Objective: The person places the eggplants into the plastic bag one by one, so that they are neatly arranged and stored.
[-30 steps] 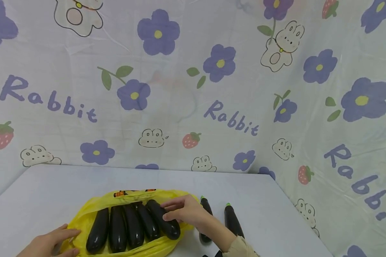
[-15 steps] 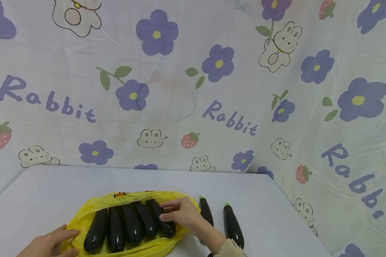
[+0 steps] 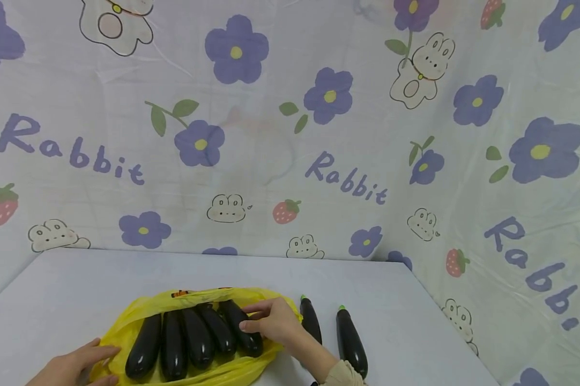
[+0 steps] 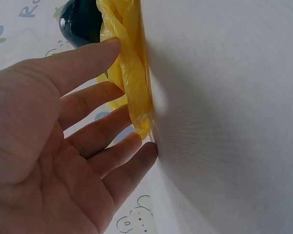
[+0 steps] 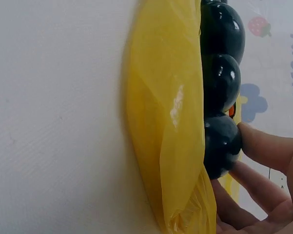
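Several glossy black eggplants lie side by side in an open yellow plastic bag (image 3: 121, 327) in the head view. My right hand (image 3: 277, 324) holds the rightmost eggplant (image 3: 244, 335) inside the bag; the right wrist view has the thumb on this eggplant (image 5: 219, 148) and fingers along its side. At the bag's left end, my left hand (image 3: 75, 362) touches the plastic with loosely extended fingers. Bag film (image 4: 134, 83) lies against the left thumb and fingertips in the left wrist view. The right hand covers part of the bag's right rim.
Right of the bag, a green-tipped eggplant (image 3: 351, 343) and another eggplant (image 3: 310, 319), partly behind the right forearm, lie on the white table (image 3: 406, 321). A dark object peeks out below the right sleeve. Behind the table hangs a rabbit-and-flower printed cloth (image 3: 261, 161).
The rightmost eggplant in the bag has shifted slightly left against its neighbours, with my right hand on it. My left hand stays at the bag's left end. The view has shifted slightly.
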